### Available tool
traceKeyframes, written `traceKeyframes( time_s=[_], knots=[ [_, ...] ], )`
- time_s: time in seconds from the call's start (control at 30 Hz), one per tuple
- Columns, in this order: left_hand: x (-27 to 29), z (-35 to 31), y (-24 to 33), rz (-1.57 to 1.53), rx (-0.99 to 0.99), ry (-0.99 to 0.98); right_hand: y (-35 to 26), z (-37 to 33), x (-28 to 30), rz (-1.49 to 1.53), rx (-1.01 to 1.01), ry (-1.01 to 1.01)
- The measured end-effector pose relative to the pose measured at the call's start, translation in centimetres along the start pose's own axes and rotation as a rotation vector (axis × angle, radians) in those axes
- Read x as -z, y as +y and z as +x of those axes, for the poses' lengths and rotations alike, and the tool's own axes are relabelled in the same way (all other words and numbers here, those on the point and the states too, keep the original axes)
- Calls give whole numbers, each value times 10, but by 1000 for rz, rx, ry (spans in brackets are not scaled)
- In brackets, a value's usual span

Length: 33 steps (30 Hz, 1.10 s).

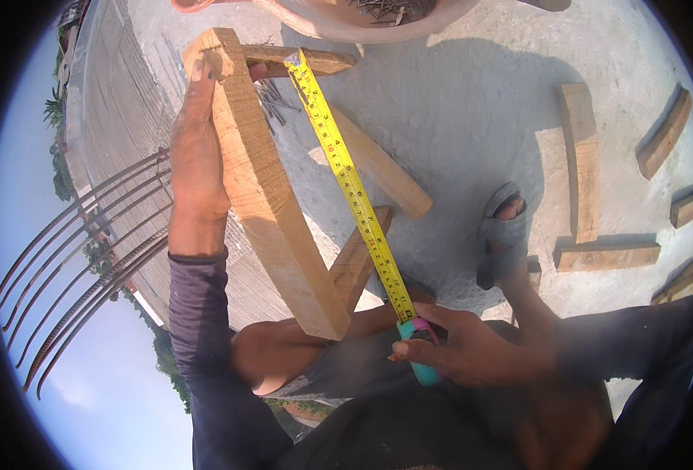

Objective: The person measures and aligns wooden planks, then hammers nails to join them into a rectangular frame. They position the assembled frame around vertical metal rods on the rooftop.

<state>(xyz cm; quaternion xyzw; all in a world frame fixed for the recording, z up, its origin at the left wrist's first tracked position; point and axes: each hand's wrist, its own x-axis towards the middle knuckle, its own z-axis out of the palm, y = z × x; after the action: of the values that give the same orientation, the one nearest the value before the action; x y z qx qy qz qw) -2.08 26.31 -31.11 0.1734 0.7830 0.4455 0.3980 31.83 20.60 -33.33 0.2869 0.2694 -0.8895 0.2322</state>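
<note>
My left hand (200,168) grips a thick, rough-sawn wooden block (264,188) near its far end, a fingertip showing on the block's right side. The block is held slantwise, its near end over my legs. In my right hand (475,345) is a turquoise and pink tape measure (423,371), the thumb and fingers around its case. Its yellow blade (352,184) is drawn out away from me, to the right of the block and roughly along it. The blade's metal tip is close to the block's far end; I cannot tell whether they touch.
A round pale basin (315,25) with nails stands at the far edge. Several wood pieces lie on the concrete, including a long one (580,160) at right and a short one (609,257). Loose nails (274,102) lie behind the block. Bent steel bars (88,223) jut out at left.
</note>
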Motion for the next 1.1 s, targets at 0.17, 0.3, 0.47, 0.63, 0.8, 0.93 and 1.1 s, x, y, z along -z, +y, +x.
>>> traceKeyframes(
  time_s=[0.17, 0.3, 0.47, 0.63, 0.8, 0.93, 1.1],
  knots=[
    [5, 0, -4, -63, -38, -83, 0, 15, -21, -108, 163, 64],
    [11, 7, -12, 15, -160, -90, -5, 26, -23, -78, 220, 96],
    [14, 4, -22, 336, -373, 7, -3, 36, -30, -7, 171, 32],
    [15, 3, -20, -167, -129, -143, -3, 42, -39, -13, 217, 15],
    [24, 17, -14, -35, -130, 2, -7, 44, -40, -49, 228, 27],
    [26, 18, -16, 29, -156, 5, -7, 47, -44, -79, 244, 46],
    [23, 19, -16, 62, -146, -18, -5, 51, -42, -162, 247, 82]
  ],
)
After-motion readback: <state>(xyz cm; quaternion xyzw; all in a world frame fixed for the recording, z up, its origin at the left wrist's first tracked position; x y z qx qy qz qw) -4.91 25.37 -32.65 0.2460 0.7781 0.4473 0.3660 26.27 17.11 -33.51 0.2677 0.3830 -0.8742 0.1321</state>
